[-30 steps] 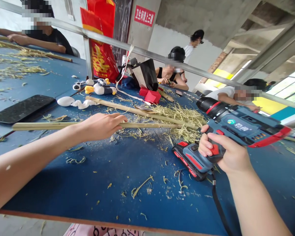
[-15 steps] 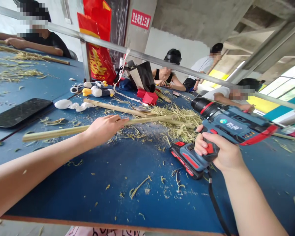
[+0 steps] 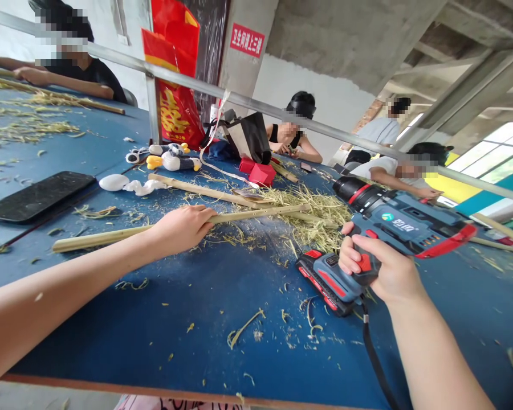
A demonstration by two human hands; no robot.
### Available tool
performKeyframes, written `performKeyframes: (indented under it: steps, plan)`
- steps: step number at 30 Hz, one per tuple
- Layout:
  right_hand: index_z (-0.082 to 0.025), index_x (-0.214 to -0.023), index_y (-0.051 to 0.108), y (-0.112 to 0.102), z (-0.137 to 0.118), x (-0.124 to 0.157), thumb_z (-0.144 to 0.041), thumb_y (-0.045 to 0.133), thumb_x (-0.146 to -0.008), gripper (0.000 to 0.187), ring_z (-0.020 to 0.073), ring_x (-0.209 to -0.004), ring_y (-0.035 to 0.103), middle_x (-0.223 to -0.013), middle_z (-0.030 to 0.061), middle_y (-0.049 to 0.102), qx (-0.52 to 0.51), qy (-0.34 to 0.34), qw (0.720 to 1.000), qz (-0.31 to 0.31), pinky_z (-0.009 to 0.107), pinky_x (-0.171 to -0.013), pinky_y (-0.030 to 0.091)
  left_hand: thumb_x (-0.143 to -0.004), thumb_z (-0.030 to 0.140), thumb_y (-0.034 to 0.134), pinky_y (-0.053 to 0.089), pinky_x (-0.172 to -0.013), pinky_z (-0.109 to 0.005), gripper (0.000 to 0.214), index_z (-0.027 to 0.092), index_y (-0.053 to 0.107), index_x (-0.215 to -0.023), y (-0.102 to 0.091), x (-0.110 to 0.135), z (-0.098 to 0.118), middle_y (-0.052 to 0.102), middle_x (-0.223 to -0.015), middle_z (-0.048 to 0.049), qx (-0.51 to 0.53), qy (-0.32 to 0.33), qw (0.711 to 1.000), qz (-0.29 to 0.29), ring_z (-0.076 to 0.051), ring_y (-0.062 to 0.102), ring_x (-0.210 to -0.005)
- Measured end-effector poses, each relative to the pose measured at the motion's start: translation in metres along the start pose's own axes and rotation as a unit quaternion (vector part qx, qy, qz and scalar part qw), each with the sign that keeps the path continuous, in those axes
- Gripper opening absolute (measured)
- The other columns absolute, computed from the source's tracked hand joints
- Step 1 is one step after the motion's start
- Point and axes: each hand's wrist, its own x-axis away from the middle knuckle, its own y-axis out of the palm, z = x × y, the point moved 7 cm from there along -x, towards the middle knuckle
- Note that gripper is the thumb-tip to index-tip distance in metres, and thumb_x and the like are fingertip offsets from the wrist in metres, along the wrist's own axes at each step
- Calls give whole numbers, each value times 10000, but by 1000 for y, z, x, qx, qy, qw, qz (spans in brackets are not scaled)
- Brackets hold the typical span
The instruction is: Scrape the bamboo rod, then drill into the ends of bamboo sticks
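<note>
My left hand (image 3: pixel 183 228) is closed around a bamboo stick (image 3: pixel 256 214) that lies slantwise across the blue table, with a row of small holes in its right part. In my right hand (image 3: pixel 378 262) is a blue-and-red cordless drill (image 3: pixel 393 213), gripped by its handle. The drill's chuck points to the upper left, and a thin bit shows at its tip. Its battery base sits low over the table, and a black strap (image 3: pixel 374 353) hangs from it. Behind the held stick lies a second bamboo stick (image 3: pixel 205 191).
Bamboo shavings (image 3: pixel 320 208) are heaped beyond the drill. A black phone (image 3: pixel 38 196) lies at the left, near toy birds (image 3: pixel 173 161) and a white spoon-like object (image 3: pixel 113 182). A red bag (image 3: pixel 177 114) stands by a metal rail (image 3: pixel 273 114). Several people sit or stand beyond.
My left hand has closed its fingers round the bamboo stick, whose left end has shifted slightly right. The drill stays nearly where it was. A standing person in the background has moved right.
</note>
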Motion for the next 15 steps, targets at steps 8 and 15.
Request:
performKeyframes:
  steps: [8,15]
  plan:
    - [-247,-954,646,4,-1,-4,-327,767,-828,193,109,-463,422,-512,-87,437,-8,3,1000,11,245,-496,416,-1028,365,439,589,-742,-318,383,252,667,-1313,-1,0,7,760,-1167,-71,0,-45,999,3,-246,735,-975]
    - [-224,-904,654,18,-25,5,-371,778,-773,233,86,-397,343,-484,-87,434,71,50,996,-10,234,-411,349,-1010,444,456,547,-643,-272,387,331,741,-1246,0,3,1,804,-1063,-34,13,-86,995,38,-231,756,-866]
